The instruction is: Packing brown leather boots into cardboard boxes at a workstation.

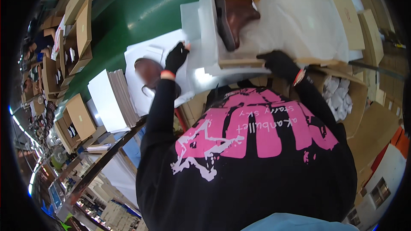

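An open cardboard shoe box point(239, 62) lined with white tissue paper point(299, 21) stands on the green conveyor belt point(141, 8). One brown leather boot point(235, 19) lies inside it, sole to the left. My right hand point(280, 64), in a black glove, grips the box's near edge. My left hand point(176, 57), also gloved in black, rests on white paper sheets point(147, 51) just left of the box. A second brown boot point(147, 72) lies on those sheets beside my left wrist.
A stack of white sheets point(112, 99) sits at the belt's near left edge. Several open cardboard boxes point(81, 30) line the far left. Flat cardboard lids point(364, 21) are stacked at the right, above a carton of white paper wads point(340, 96).
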The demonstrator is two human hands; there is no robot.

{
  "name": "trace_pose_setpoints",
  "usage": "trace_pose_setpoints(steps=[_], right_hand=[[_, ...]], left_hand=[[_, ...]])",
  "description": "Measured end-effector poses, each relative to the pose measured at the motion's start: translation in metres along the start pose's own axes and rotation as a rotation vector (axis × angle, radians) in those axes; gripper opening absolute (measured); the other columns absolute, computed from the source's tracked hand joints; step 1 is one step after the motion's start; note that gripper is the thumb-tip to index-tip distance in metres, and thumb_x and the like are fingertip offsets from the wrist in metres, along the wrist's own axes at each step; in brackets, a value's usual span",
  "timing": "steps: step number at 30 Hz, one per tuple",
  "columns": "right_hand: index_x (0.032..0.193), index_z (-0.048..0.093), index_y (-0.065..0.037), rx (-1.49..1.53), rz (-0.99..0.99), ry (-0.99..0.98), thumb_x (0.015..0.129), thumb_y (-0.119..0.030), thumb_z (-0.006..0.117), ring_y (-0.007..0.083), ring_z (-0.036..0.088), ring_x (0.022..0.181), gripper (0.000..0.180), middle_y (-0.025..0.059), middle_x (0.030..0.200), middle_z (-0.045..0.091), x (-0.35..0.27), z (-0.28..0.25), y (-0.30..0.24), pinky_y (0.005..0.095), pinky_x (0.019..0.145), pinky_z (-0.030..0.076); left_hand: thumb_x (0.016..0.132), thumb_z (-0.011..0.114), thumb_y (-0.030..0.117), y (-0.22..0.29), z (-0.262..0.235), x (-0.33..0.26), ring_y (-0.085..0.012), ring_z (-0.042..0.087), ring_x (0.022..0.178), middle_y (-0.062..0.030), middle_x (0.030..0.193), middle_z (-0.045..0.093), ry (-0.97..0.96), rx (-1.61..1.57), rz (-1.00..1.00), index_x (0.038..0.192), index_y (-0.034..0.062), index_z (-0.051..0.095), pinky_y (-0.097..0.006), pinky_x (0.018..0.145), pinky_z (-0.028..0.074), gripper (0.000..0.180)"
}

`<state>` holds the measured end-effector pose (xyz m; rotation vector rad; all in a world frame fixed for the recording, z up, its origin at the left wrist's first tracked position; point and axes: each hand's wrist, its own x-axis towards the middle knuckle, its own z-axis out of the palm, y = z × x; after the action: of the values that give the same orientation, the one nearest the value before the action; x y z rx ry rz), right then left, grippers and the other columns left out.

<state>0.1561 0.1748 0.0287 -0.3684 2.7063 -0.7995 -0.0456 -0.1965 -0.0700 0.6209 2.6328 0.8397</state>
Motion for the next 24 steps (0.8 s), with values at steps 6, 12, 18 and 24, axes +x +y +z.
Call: trace_pose_setpoints(steps=[6,12,18,24], right_hand=[[0.121,0.059,-0.006,0.019,-0.003,0.0,0.079,-0.024,0.066,0.0346,0.053,0.104,0.046,0.0174,0.109,0.062,0.035,-0.065,-0.051,0.0416,0.093,0.042],[0.118,0.061,-0.005,0.119,0.124,0.122,0.077,-0.021,0.068,0.0312,0.057,0.102,0.045,0.0175,0.108,0.064,0.035,-0.065,-0.054,0.0376,0.092,0.043],[0.12,0.061,-0.009,0.175,0.156,0.092,0.074,-0.028,0.069,0.0319,0.056,0.108,0.051,0.0187,0.112,0.062,0.034,-0.045,-0.079,0.0396,0.098,0.04],[0.113,0.066,-0.011,0.079,0.35,0.108,0.074,-0.013,0.063,0.0327,0.062,0.088,0.04,0.0175,0.094,0.066,0.0,0.089,-0.074,0.0439,0.081,0.047]], left_hand=[[0.081,0.049,0.067,-0.056,-0.017,0.039,-0.035,0.061,0.104,-0.022,0.113,0.062,-0.317,0.484,0.057,0.122,0.0044,0.055,-0.043,0.088,0.047,0.075],[0.078,0.059,0.055,0.0,-0.007,0.04,-0.0336,0.061,0.1,-0.0189,0.107,0.059,-0.316,0.59,0.066,0.12,0.0132,0.059,-0.044,0.085,0.048,0.059],[0.08,0.059,0.023,-0.022,0.001,0.031,-0.0284,0.063,0.084,-0.0078,0.09,0.061,0.116,0.347,0.345,0.095,0.0193,0.07,-0.041,0.073,0.05,0.019],[0.09,0.06,0.023,0.06,-0.107,0.037,-0.0064,0.051,0.074,0.001,0.08,0.06,-0.166,-0.711,0.15,0.097,0.0028,0.064,-0.023,0.066,0.043,0.022]])
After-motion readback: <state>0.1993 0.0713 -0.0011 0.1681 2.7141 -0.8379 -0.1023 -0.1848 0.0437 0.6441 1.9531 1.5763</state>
